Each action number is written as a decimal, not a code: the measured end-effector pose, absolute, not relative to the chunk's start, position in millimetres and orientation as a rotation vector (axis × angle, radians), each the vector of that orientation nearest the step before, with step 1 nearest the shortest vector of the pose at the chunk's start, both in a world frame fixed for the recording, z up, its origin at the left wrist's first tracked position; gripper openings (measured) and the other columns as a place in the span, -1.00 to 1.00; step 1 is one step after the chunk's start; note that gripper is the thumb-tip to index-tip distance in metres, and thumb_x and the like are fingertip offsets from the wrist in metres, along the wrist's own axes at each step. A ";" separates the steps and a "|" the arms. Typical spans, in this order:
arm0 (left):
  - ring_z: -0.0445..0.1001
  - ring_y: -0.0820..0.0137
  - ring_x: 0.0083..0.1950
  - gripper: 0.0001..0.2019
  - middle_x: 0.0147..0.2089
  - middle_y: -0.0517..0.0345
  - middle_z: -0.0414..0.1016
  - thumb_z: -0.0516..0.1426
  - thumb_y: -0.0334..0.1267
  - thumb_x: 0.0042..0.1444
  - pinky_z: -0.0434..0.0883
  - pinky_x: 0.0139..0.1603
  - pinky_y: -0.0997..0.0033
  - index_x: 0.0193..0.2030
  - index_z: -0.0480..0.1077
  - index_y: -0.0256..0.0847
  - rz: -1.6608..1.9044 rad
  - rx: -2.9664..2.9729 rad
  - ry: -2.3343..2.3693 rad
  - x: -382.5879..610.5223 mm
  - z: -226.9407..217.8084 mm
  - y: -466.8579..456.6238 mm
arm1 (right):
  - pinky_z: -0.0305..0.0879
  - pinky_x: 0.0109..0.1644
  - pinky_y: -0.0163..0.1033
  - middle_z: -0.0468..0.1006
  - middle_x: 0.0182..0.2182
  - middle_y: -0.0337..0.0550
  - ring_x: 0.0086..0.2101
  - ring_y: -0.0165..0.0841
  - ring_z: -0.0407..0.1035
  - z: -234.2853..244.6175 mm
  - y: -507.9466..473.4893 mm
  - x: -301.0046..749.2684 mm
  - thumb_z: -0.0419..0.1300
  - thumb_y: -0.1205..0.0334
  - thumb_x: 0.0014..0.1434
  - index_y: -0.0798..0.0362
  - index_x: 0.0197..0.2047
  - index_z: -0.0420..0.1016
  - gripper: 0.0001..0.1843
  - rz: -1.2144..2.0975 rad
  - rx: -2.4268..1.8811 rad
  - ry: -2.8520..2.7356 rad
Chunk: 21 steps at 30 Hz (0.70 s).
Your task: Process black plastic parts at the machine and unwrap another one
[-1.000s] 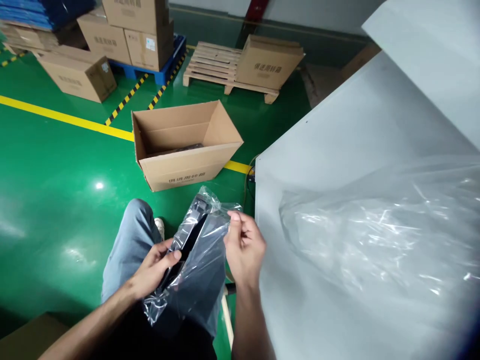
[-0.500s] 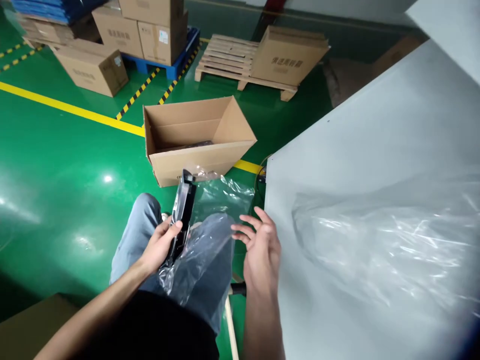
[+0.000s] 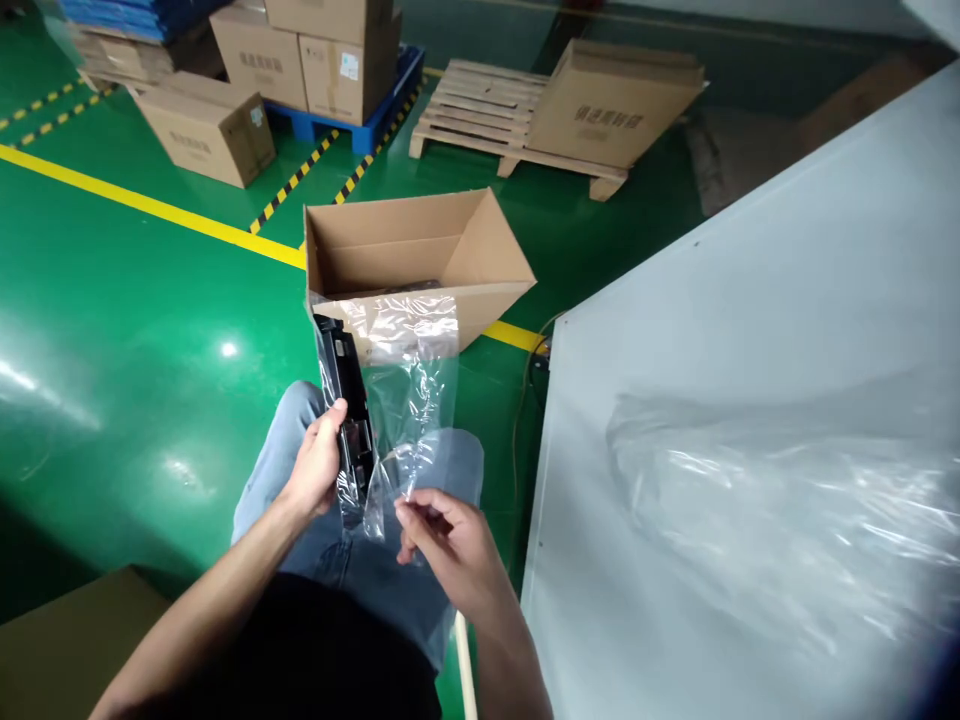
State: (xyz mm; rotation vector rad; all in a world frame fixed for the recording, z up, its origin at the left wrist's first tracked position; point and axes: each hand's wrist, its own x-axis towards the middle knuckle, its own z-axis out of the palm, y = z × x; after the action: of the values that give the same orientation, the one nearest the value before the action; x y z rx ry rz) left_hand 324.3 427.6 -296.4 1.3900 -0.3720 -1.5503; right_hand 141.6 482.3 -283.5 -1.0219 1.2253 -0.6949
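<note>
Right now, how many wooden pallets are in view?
1: the bare light wooden pallet on the green floor behind the open brown cardboard box. Others may be hidden under the stacked cartons.

Shining under overhead light: a glossy green floor (image 3: 112,330) crossed by a yellow line (image 3: 150,205) and black-and-yellow hazard stripes (image 3: 292,185). Standing open at centre, a cardboard box (image 3: 420,270). Sitting beyond, a wooden pallet (image 3: 480,120) and stacked cartons (image 3: 300,55). Filling the right, a pale grey table (image 3: 750,330) bearing clear plastic film (image 3: 787,510).
</note>
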 end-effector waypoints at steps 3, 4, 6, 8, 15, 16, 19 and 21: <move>0.28 0.40 -0.46 -0.40 -0.45 0.21 0.44 0.30 0.41 0.05 0.26 -0.44 0.41 -0.34 0.50 -0.19 -1.365 1.448 -0.461 323.5 -297.6 425.6 | 0.49 -0.24 -0.20 0.58 -0.56 -0.25 -0.50 -0.31 0.52 -281.1 486.3 143.0 0.33 -0.30 0.27 0.06 -0.15 0.63 -0.48 -0.706 -1.063 1.312; 0.27 0.41 -0.45 -0.42 -0.48 0.21 0.41 0.32 0.38 0.04 0.26 -0.42 0.42 -0.42 0.46 -0.19 -1.280 1.483 -0.515 324.0 -298.3 424.9 | 0.49 -0.25 -0.20 0.59 -0.55 -0.24 -0.50 -0.31 0.53 -281.2 488.1 144.0 0.33 -0.30 0.27 0.06 -0.15 0.64 -0.47 -0.705 -1.072 1.338; 0.26 0.42 -0.44 -0.42 -0.52 0.23 0.37 0.35 0.33 0.02 0.25 -0.41 0.43 -0.51 0.39 -0.18 -1.187 1.521 -0.560 326.1 -298.5 423.2 | 0.49 -0.26 -0.21 0.60 -0.55 -0.22 -0.50 -0.30 0.53 -281.5 490.1 144.8 0.33 -0.29 0.26 0.06 -0.14 0.66 -0.47 -0.690 -1.084 1.356; 0.28 0.42 -0.46 -0.45 -0.51 0.24 0.39 0.34 0.33 0.03 0.28 -0.43 0.43 -0.45 0.45 -0.17 -1.289 1.467 -0.474 329.6 -296.4 421.1 | 0.50 -0.25 -0.19 0.60 -0.55 -0.22 -0.50 -0.29 0.54 -281.3 489.0 142.7 0.35 -0.28 0.25 0.06 -0.14 0.68 -0.48 -0.683 -1.084 1.342; 0.47 0.35 -0.53 -0.24 -0.32 0.07 0.62 0.29 0.37 0.07 0.43 -0.53 0.37 0.18 0.53 -0.23 -1.781 1.201 -0.322 345.9 -289.9 418.9 | 0.52 -0.30 -0.16 0.58 -0.57 -0.23 -0.51 -0.27 0.52 -277.1 477.3 111.5 0.40 -0.26 0.19 0.03 -0.13 0.72 -0.50 -0.762 -1.086 1.408; 0.51 0.32 -0.51 -0.21 -0.29 0.04 0.64 0.30 0.38 0.06 0.46 -0.51 0.35 0.21 0.52 -0.24 -1.806 1.162 -0.326 346.8 -290.7 419.8 | 0.52 -0.30 -0.17 0.59 -0.56 -0.23 -0.50 -0.28 0.53 -276.5 477.2 106.7 0.41 -0.23 0.20 0.03 -0.12 0.72 -0.52 -0.749 -1.111 1.408; 0.61 0.21 -0.38 -0.19 -0.20 -0.03 0.68 0.36 0.37 0.02 0.54 -0.41 0.29 0.22 0.52 -0.23 -1.882 1.032 -0.306 346.9 -293.7 423.2 | 0.52 -0.29 -0.17 0.60 -0.54 -0.23 -0.51 -0.31 0.50 -276.6 479.8 96.2 0.41 -0.19 0.21 0.03 -0.06 0.72 -0.54 -0.756 -1.147 1.395; 0.65 0.19 -0.30 -0.30 -0.13 -0.06 0.70 0.47 0.20 -0.04 0.56 -0.35 0.30 0.12 0.56 -0.24 -1.891 1.037 -0.306 345.4 -295.1 425.6 | 0.52 -0.30 -0.17 0.59 -0.52 -0.23 -0.52 -0.32 0.48 -278.5 482.7 91.9 0.42 -0.19 0.20 0.02 -0.01 0.72 -0.51 -0.778 -1.140 1.412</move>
State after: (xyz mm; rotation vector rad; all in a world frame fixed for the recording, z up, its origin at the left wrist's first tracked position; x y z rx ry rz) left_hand 345.4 425.6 -295.1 1.0373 -0.3062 -1.8908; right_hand 91.9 482.7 -278.5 -1.1401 1.4122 -0.7782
